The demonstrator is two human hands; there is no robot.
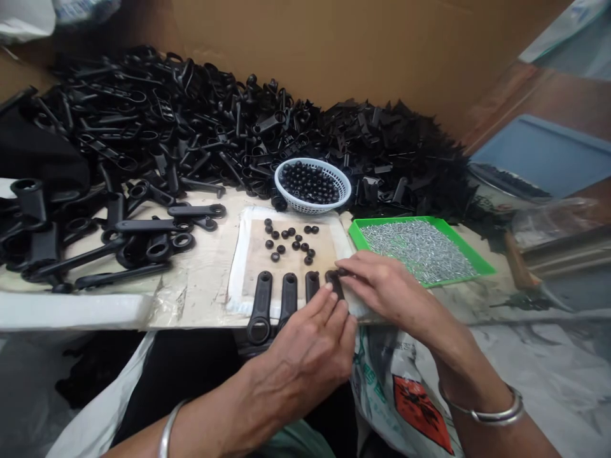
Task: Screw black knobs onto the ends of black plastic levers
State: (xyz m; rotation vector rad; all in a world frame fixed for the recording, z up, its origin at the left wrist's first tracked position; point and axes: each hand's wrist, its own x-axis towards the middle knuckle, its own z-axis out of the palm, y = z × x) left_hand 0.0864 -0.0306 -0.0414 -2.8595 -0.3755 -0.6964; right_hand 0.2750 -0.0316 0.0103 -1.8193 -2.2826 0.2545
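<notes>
Several black plastic handles [261, 305] lie side by side at the front edge of a small wooden board [286, 257]. My left hand [312, 346] rests flat on the right-hand handles, fingers stretched out. My right hand [382, 286] pinches the top end of the rightmost handle [335, 280], fingertips pressed together on it. Small black round beads [291, 242] are scattered on the board just beyond the handles.
A white basket [312, 184] of black beads stands behind the board. A green tray [420, 248] of small metal pins sits to the right. A big heap of black plastic parts [191, 133] fills the back and left, before a cardboard wall [358, 51]. A printed bag [405, 394] hangs below.
</notes>
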